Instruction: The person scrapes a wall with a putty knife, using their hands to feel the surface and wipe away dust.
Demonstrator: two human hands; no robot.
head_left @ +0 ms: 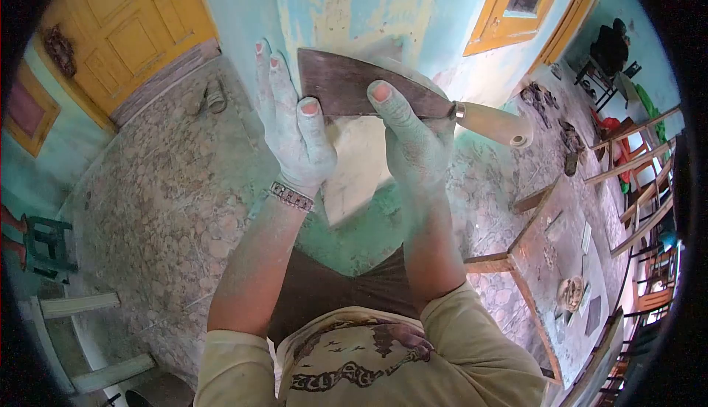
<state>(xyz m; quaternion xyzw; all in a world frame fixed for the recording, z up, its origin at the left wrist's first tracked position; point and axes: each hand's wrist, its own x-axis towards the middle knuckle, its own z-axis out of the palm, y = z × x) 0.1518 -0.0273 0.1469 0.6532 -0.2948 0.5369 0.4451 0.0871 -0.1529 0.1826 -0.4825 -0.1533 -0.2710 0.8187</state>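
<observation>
A wide putty knife (361, 86) with a dark blade and a pale wooden handle lies sideways in front of the wall. My right hand (420, 138) grips it near the handle, thumb pressed on the blade's face and the other fingers hidden behind. My left hand (291, 126) is held up flat with its fingers stretched along the wall corner; its thumb tip is right at the blade's left end. Both hands are coated in pale dust, and a bracelet (292, 195) circles my left wrist. The light-blue wall (383, 1) has scraped, cream-coloured patches.
A dusty wooden table (542, 259) stands at my right, a round dish (571, 293) on it. Chairs line the far right, with a person (611, 49) behind. Sandals (214, 97) lie near the yellow door (125, 30). A green stool (50, 245) is at the left.
</observation>
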